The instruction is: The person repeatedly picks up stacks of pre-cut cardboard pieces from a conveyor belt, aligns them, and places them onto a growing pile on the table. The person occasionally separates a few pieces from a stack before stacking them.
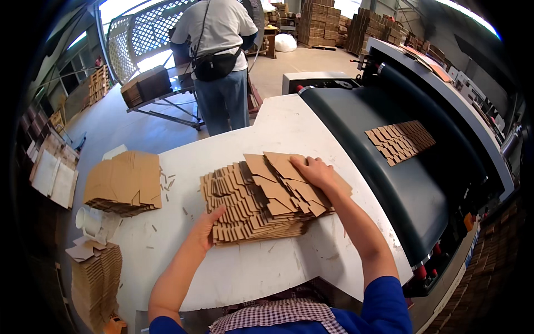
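Observation:
In front of me on the white table lies a thick, fanned stack of die-cut brown cardboard pieces (245, 197), with slotted, stepped edges. My left hand (209, 227) grips its near left side, thumb showing and the other fingers hidden by the cardboard. Over the far right top of the stack, my right hand (316, 171) is bent around the upper cardboard pieces (283, 178), its fingers pressing on them. These upper pieces sit askew from the layers beneath.
A conveyor belt (356, 111) on my right carries another fanned cardboard batch (400, 140). Left on the table are a cardboard pile (125, 181) and small scraps (167, 179). A tall cardboard stack (97, 284) stands at the near left. Another person (219, 61) works ahead, back turned.

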The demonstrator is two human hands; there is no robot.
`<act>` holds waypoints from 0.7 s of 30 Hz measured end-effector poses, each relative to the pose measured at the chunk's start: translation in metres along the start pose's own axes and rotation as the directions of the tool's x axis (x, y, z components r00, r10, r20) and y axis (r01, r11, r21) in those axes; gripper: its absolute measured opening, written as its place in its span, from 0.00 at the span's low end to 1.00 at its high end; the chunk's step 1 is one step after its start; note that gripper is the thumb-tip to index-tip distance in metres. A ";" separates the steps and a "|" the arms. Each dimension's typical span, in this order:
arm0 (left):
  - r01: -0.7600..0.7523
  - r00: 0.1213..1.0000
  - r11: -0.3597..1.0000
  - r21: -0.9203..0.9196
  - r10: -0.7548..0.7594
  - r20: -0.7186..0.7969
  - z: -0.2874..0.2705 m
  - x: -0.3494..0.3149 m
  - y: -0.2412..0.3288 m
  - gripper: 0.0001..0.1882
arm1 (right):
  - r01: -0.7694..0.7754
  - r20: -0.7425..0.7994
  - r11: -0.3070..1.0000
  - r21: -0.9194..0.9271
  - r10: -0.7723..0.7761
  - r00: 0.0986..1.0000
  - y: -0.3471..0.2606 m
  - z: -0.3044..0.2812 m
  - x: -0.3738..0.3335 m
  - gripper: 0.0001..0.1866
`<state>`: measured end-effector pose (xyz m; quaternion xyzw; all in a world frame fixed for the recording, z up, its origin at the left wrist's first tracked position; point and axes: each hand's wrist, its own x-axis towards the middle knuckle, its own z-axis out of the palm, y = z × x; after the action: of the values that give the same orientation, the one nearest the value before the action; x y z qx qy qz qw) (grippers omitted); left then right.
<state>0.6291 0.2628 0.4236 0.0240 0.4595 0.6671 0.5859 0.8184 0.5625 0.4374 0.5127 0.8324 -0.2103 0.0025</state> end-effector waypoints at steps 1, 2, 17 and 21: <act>-0.050 0.999 0.997 0.057 0.050 0.000 0.005 -0.004 0.001 0.25 | 0.035 0.036 0.995 0.090 -0.038 0.999 -0.014 -0.001 -0.004 0.50; -0.095 0.995 0.988 0.120 0.094 0.015 0.009 -0.007 0.004 0.25 | 0.055 0.061 0.982 0.182 -0.067 0.996 -0.026 -0.004 -0.007 0.49; -0.748 0.644 0.024 0.663 0.263 0.718 -0.005 -0.130 -0.097 0.51 | 0.799 -0.653 0.403 0.446 -0.464 0.598 0.020 0.039 -0.165 0.43; -0.914 0.387 -0.091 0.394 0.091 0.918 -0.010 -0.106 -0.066 0.52 | 0.676 -0.525 0.447 0.586 -0.426 0.737 0.060 0.050 -0.179 0.47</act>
<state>0.7066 0.1649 0.4290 0.7933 0.4530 0.3575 0.1940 0.9435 0.4157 0.4107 0.1881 0.7794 -0.4402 -0.4042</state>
